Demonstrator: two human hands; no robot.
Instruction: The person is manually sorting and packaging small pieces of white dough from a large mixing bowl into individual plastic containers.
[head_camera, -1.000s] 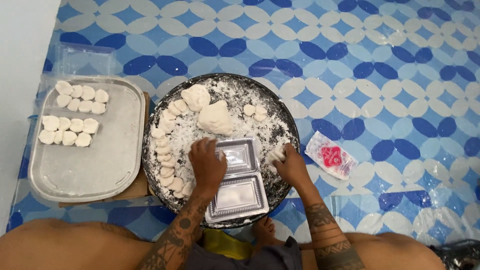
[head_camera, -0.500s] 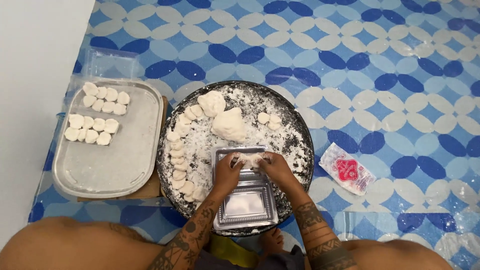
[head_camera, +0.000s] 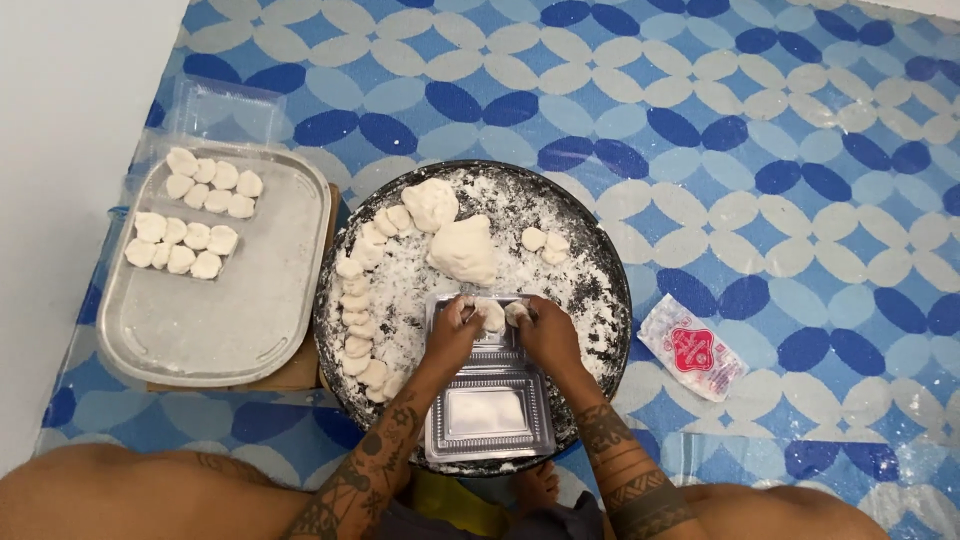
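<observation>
Dough pieces (head_camera: 491, 314) under both hands, clear clamshell box (head_camera: 488, 400), red-printed packet (head_camera: 693, 359) right

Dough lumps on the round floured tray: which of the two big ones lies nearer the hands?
The lower, pointed dough lump, just above the clear container; the rounder one sits farther up-left.

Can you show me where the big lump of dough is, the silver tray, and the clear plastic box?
big lump of dough (head_camera: 465, 250), head view, its middle.
silver tray (head_camera: 250, 310), head view, a bare part of its floor.
clear plastic box (head_camera: 490, 415), head view, middle of the open half nearer the person.
</observation>
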